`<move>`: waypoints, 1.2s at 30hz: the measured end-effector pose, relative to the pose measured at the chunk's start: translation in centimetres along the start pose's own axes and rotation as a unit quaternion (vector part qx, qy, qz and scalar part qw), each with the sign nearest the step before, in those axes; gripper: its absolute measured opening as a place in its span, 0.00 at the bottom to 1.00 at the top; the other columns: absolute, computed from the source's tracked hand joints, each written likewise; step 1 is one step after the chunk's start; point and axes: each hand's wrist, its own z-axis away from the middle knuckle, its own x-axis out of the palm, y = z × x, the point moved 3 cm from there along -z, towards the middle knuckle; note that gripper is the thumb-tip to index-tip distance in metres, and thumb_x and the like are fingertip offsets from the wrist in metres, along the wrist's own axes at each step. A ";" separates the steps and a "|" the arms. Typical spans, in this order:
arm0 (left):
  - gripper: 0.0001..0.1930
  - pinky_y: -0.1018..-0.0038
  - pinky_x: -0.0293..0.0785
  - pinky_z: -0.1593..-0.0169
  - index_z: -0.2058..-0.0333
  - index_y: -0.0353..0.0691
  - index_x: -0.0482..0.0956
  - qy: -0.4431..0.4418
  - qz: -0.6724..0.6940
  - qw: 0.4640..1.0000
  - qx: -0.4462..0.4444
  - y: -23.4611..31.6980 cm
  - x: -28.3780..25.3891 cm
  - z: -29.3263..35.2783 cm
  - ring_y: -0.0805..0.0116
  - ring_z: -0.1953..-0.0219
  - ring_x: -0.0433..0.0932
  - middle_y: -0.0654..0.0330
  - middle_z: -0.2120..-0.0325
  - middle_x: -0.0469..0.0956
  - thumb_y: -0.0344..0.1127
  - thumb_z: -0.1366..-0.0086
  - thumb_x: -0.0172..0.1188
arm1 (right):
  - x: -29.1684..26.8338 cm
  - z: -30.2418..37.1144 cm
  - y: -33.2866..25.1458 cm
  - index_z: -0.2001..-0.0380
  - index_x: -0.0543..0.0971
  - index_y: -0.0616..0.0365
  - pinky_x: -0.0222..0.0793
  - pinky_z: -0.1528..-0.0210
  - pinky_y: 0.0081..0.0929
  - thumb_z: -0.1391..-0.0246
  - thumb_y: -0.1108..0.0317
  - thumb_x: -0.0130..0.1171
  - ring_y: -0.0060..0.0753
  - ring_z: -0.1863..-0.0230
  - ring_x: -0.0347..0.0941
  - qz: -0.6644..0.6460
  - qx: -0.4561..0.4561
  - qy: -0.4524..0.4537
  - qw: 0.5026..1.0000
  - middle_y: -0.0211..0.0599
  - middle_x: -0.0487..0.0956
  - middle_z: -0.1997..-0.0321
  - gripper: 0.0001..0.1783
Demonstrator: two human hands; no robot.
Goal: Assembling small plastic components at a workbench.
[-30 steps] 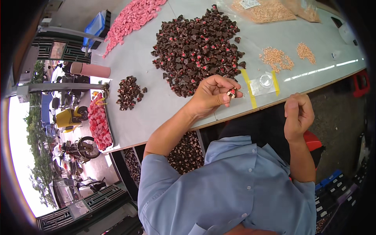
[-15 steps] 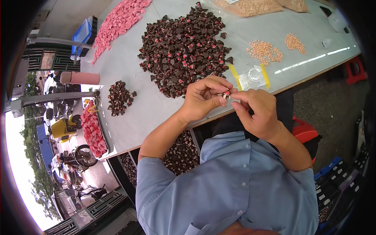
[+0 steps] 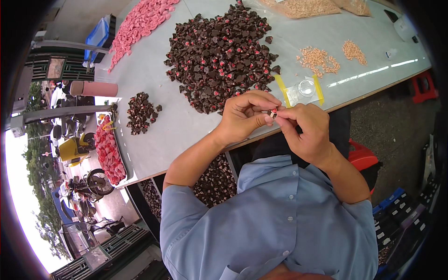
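Near the front edge of the table, a small dark piece with red and pale parts (image 3: 273, 113) is pinched in my fingertips. My left hand (image 3: 243, 117) grips it from the left between thumb and fingers. From the other side my right hand (image 3: 305, 128) meets it, thumb and forefinger drawn together at the piece. Its exact kind is too small to make out. Beyond my hands lies a large heap of similar dark pieces (image 3: 219, 58), many showing red spots. A smaller pile of dark and pale pieces (image 3: 141, 113) sits to the left.
Pink pieces (image 3: 140, 23) are heaped at the far left, near a pink bottle (image 3: 100, 88). A tray of red pieces (image 3: 108, 151) rests at the table's left edge. Small tan bits (image 3: 318, 60) lie at right, beside a clear round dish (image 3: 306, 87) between yellow tape strips.
My right thumb has come up towards the forefinger, closing on the small piece. The piece has turned slightly in my fingertips. My left hand has barely moved.
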 end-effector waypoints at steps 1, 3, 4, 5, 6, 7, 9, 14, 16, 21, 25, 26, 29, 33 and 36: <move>0.14 0.71 0.85 0.55 0.55 0.33 0.78 0.000 0.010 1.000 -0.002 0.1 -0.2 0.0 0.63 0.53 0.80 0.47 0.50 0.75 0.19 0.39 0.65 | -0.4 -0.2 -0.1 0.62 0.80 0.59 0.63 0.75 0.27 0.50 0.77 0.67 0.31 0.79 0.71 -0.028 0.029 -0.008 0.999 0.35 0.78 0.74 0.11; 0.14 0.71 0.85 0.55 0.53 0.33 0.77 0.012 0.011 1.000 0.005 0.7 -0.5 0.1 0.61 0.52 0.81 0.47 0.50 0.75 0.19 0.38 0.64 | -0.7 -0.5 -0.2 0.61 0.81 0.61 0.64 0.75 0.25 0.49 0.78 0.66 0.29 0.78 0.72 -0.066 0.046 -0.023 0.997 0.36 0.79 0.74 0.11; 0.15 0.71 0.85 0.55 0.52 0.33 0.76 0.025 0.029 0.999 0.005 1.0 -0.4 0.1 0.58 0.50 0.81 0.47 0.50 0.75 0.19 0.37 0.63 | -1.1 -0.4 -0.1 0.60 0.81 0.62 0.65 0.74 0.22 0.49 0.79 0.65 0.26 0.77 0.72 -0.063 0.043 0.015 0.997 0.37 0.79 0.73 0.11; 0.16 0.71 0.84 0.56 0.51 0.33 0.75 0.042 0.043 0.998 0.008 1.5 -0.5 0.2 0.55 0.48 0.80 0.47 0.50 0.75 0.19 0.36 0.62 | -1.6 -0.3 0.0 0.58 0.81 0.64 0.65 0.73 0.18 0.48 0.80 0.64 0.22 0.76 0.72 -0.065 0.037 0.051 0.996 0.37 0.79 0.72 0.12; 0.17 0.70 0.84 0.58 0.48 0.33 0.73 0.035 0.028 0.999 -0.019 2.1 -0.8 0.3 0.50 0.46 0.79 0.47 0.50 0.75 0.19 0.35 0.60 | -2.1 -0.1 0.2 0.59 0.80 0.66 0.65 0.72 0.17 0.46 0.81 0.62 0.20 0.75 0.71 -0.052 0.044 0.051 0.996 0.37 0.79 0.71 0.10; 0.20 0.71 0.82 0.56 0.45 0.33 0.72 0.046 0.020 0.998 -0.042 2.8 -0.9 0.5 0.54 0.47 0.80 0.49 0.50 0.76 0.20 0.35 0.61 | -2.7 0.2 0.4 0.59 0.80 0.67 0.65 0.71 0.15 0.44 0.81 0.61 0.18 0.74 0.70 -0.042 0.049 0.051 0.997 0.36 0.79 0.70 0.09; 0.24 0.73 0.80 0.52 0.42 0.34 0.69 0.086 -0.069 0.994 -0.020 4.0 -1.4 0.3 0.61 0.50 0.81 0.51 0.51 0.77 0.21 0.36 0.62 | -3.7 1.4 1.5 0.57 0.79 0.68 0.64 0.71 0.14 0.41 0.80 0.58 0.17 0.74 0.68 -0.037 0.075 0.083 0.993 0.33 0.78 0.69 0.09; 0.22 0.64 0.76 0.54 0.50 0.39 0.77 0.303 -0.632 0.709 0.082 8.9 -8.3 4.2 0.56 0.56 0.80 0.58 0.63 0.84 0.31 0.46 0.68 | -5.6 3.2 4.3 0.54 0.78 0.68 0.61 0.71 0.14 0.36 0.77 0.55 0.16 0.73 0.64 -0.045 0.129 0.113 0.984 0.28 0.74 0.71 0.09; 0.19 0.61 0.73 0.54 0.53 0.40 0.79 0.350 -0.722 0.591 0.085 9.8 -12.1 7.0 0.56 0.53 0.79 0.58 0.63 0.83 0.33 0.45 0.67 | -5.5 3.2 4.9 0.55 0.78 0.68 0.60 0.71 0.14 0.35 0.75 0.55 0.15 0.73 0.64 -0.046 0.150 0.112 0.981 0.27 0.73 0.71 0.09; 0.17 0.56 0.64 0.41 0.53 0.40 0.79 0.429 -0.811 0.397 -0.028 11.1 -18.3 12.3 0.52 0.42 0.72 0.59 0.56 0.83 0.33 0.42 0.64 | -5.3 3.3 5.2 0.56 0.79 0.67 0.60 0.71 0.13 0.36 0.75 0.56 0.14 0.73 0.64 -0.039 0.134 0.103 0.985 0.27 0.75 0.69 0.08; 0.15 0.57 0.65 0.42 0.54 0.39 0.79 0.457 -0.819 0.348 0.009 11.3 -17.5 12.5 0.51 0.44 0.73 0.56 0.53 0.80 0.32 0.40 0.62 | -5.4 3.1 5.1 0.56 0.79 0.66 0.60 0.73 0.13 0.36 0.75 0.56 0.13 0.74 0.64 -0.031 0.133 0.104 0.985 0.27 0.76 0.69 0.08; 0.15 0.58 0.66 0.42 0.53 0.38 0.79 0.447 -0.786 0.427 0.019 11.2 -17.1 12.2 0.51 0.46 0.73 0.54 0.52 0.79 0.32 0.40 0.61 | -5.6 3.2 5.0 0.56 0.79 0.66 0.59 0.73 0.13 0.36 0.75 0.56 0.13 0.74 0.64 -0.034 0.137 0.108 0.984 0.27 0.75 0.69 0.08; 0.13 0.62 0.72 0.49 0.54 0.37 0.78 0.406 -0.736 0.540 0.042 10.3 -15.5 10.5 0.53 0.53 0.76 0.52 0.56 0.78 0.28 0.38 0.60 | -5.6 3.3 4.9 0.57 0.80 0.65 0.58 0.74 0.13 0.36 0.75 0.57 0.13 0.75 0.64 -0.018 0.131 0.098 0.986 0.26 0.75 0.71 0.07; 0.13 0.63 0.74 0.55 0.55 0.40 0.78 0.308 -0.643 0.700 -0.021 8.2 -14.6 7.6 0.55 0.62 0.79 0.52 0.60 0.77 0.22 0.39 0.59 | -5.6 3.5 4.6 0.58 0.80 0.64 0.57 0.75 0.13 0.37 0.75 0.57 0.12 0.77 0.64 -0.013 0.137 0.097 0.986 0.25 0.75 0.73 0.07; 0.12 0.62 0.75 0.55 0.57 0.41 0.78 0.276 -0.660 0.695 -0.072 7.8 -15.2 7.2 0.54 0.60 0.79 0.53 0.60 0.77 0.23 0.40 0.61 | -5.6 3.5 4.7 0.57 0.80 0.65 0.58 0.75 0.13 0.36 0.75 0.57 0.12 0.76 0.64 0.003 0.117 0.084 0.990 0.26 0.75 0.73 0.07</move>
